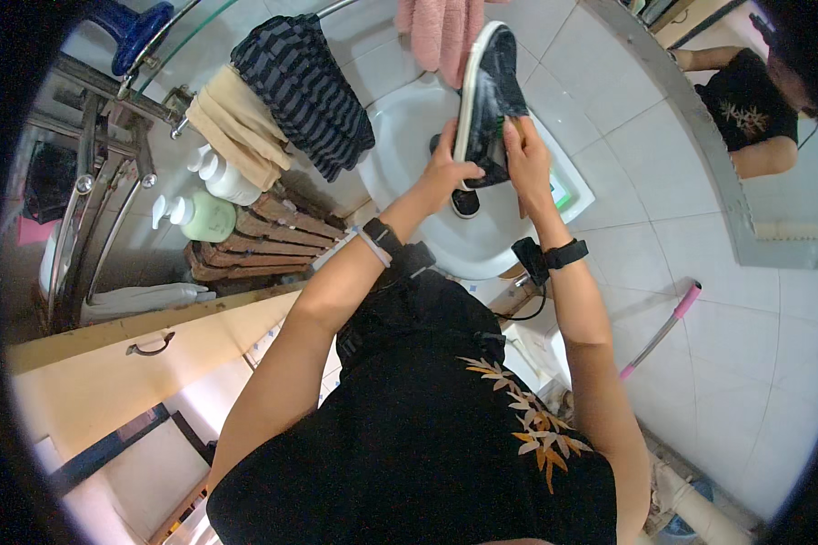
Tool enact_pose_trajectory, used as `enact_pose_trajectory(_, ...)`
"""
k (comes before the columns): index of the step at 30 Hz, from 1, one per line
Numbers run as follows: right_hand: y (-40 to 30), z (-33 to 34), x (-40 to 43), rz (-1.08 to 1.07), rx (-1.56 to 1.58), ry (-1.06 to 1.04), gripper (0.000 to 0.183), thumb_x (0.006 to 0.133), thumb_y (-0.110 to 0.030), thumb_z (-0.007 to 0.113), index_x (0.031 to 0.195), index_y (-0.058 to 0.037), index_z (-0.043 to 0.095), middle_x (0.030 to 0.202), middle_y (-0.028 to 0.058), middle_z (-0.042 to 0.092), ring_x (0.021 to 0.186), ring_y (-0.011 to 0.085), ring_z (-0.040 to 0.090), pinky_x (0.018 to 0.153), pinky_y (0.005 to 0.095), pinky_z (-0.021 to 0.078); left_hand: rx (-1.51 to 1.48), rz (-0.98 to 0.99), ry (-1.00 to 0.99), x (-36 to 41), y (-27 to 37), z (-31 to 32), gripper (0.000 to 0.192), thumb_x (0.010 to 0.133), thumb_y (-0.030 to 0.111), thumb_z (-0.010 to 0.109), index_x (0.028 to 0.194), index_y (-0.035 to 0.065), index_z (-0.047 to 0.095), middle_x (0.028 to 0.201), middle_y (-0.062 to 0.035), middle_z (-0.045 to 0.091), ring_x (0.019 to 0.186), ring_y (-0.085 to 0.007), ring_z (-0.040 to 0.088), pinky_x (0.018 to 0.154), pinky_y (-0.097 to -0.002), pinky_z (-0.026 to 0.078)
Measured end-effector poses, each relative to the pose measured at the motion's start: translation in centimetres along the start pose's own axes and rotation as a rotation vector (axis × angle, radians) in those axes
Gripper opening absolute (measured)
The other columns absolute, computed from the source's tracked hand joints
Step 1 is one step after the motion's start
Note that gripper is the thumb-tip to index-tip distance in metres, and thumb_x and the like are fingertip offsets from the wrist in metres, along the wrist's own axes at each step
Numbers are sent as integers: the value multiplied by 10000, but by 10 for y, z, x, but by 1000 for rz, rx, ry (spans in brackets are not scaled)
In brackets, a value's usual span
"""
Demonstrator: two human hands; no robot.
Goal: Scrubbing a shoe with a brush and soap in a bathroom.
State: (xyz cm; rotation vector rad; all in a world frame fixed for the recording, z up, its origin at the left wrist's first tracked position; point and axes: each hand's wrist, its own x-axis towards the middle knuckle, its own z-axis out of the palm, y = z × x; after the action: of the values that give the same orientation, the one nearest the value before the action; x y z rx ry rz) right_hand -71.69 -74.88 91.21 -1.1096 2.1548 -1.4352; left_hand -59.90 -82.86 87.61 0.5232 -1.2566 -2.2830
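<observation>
A black shoe with a white sole is raised over the white washbasin, toe pointing away from me. Whitish foam streaks its upper. My left hand grips the shoe near its heel, thumb on the dark upper. At the shoe's right side, my right hand is closed around what looks like a brush with a tan body and a green edge; the fingers hide most of it. Below, a second black shoe lies in the basin, largely covered by the raised shoe and my left hand.
A pink towel hangs behind the basin. Left are a striped cloth, a beige cloth, and pump bottles on a slatted wooden rack. A green-and-white item sits at the basin's right edge. A pink-handled pole leans right.
</observation>
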Motion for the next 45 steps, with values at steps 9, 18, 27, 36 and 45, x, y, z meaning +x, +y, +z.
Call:
enact_pose_trajectory(9, 48, 10, -36, -101, 85, -55, 545, 822, -65, 517, 1326, -92, 310, 1090, 128, 510, 854, 193, 527, 774, 299, 431, -161, 74, -41, 4, 9, -16, 605, 665, -53, 557, 1231, 53, 373, 1024, -54, 517, 909, -154, 526, 793, -266, 438)
enact_pose_trajectory(18, 21, 5, -67, -39, 185, -74, 329, 886, -142, 477, 1198, -38, 503, 841, 4, 533, 694, 69, 412, 646, 211, 383, -267, -4, -14, 12, 7, -14, 420, 783, 79, 601, 1163, 28, 431, 1005, -67, 550, 886, -151, 565, 759, -282, 477)
enact_pose_trajectory(27, 11, -2, -47, 475, 173, -196, 357, 905, -205, 444, 1191, 3, 490, 1063, 143, 586, 906, 150, 533, 815, 273, 411, -421, -180, -51, 30, 3, -17, 294, 867, 204, 516, 1093, 18, 494, 998, -82, 588, 876, -195, 592, 793, -341, 486)
enact_pose_trajectory(36, 30, -8, -6, 111, 134, -35, 350, 892, -223, 451, 1154, 0, 517, 1104, 169, 578, 1008, 166, 537, 858, 270, 402, -422, -168, -142, 25, -2, -4, 310, 866, 223, 505, 1102, 24, 497, 981, -97, 590, 892, -231, 583, 809, -398, 479)
enact_pose_trajectory(45, -1, -9, 6, 130, 108, -136, 344, 895, -224, 472, 1203, -76, 516, 902, 27, 586, 734, 68, 486, 688, 229, 425, -513, -195, -172, 29, 11, -12, 384, 883, 319, 468, 1163, 56, 470, 1132, -118, 539, 1032, -262, 529, 877, -484, 425)
